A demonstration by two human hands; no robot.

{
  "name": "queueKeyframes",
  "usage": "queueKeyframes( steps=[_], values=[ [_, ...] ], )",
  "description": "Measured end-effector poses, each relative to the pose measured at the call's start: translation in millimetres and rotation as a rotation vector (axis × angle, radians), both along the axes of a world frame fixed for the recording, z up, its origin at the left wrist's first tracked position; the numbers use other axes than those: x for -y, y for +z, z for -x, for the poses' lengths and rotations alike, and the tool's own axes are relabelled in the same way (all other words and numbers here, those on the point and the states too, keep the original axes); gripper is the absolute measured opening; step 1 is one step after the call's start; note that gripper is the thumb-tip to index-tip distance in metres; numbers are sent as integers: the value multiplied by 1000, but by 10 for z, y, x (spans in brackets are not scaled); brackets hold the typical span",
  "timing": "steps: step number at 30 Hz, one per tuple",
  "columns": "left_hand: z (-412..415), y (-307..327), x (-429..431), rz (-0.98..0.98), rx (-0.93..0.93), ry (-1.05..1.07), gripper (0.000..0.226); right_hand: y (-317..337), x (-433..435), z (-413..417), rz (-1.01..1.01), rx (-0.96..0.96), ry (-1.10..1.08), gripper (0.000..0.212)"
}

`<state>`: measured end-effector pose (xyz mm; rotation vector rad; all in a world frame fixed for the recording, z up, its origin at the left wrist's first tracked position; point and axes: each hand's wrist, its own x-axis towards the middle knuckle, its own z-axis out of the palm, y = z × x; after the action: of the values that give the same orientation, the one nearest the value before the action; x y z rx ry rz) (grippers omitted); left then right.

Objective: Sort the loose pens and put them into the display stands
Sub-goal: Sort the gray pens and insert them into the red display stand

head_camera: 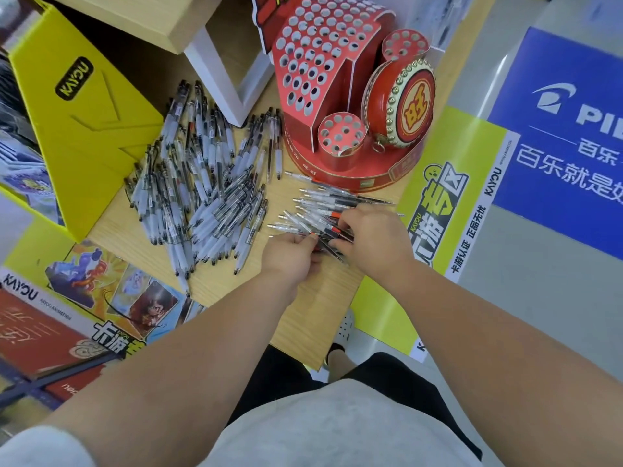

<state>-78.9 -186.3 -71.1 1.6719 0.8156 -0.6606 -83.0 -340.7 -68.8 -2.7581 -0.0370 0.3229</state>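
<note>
Both L hand (290, 255) & R hand (375, 238) pinch red pens (324, 203) by red stand (332, 96); black-pen heap (202, 183) near yellow box (84, 129).

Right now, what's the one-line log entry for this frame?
phase: sorting | left hand: pinches red-accent pens | right hand: grips same bunch | black pen pile: loose | red stand: holes empty

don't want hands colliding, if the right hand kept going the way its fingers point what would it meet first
Probably the left hand, just past the red-trimmed pens that the right hand holds; depth is unclear.
</note>
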Motion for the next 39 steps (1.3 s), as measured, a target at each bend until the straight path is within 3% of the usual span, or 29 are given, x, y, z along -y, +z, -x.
queueKeyframes(
  steps=[9, 21, 31, 39],
  values=[
    [45, -18, -49, 21, 79, -19, 17, -25, 55, 125, -62, -73, 14, 46],
    [20, -42, -241, 18, 25, 12, 23, -44, -126, 107, -17, -36, 124, 37],
    [-49, -15, -378, -13, -17, -67, 19, -28, -138, 123, 57, -127, 178, 47],
    [-106, -20, -352, 65, -73, 10, 18, -31, -222, 123, 54, -102, 193, 50]
  ],
)
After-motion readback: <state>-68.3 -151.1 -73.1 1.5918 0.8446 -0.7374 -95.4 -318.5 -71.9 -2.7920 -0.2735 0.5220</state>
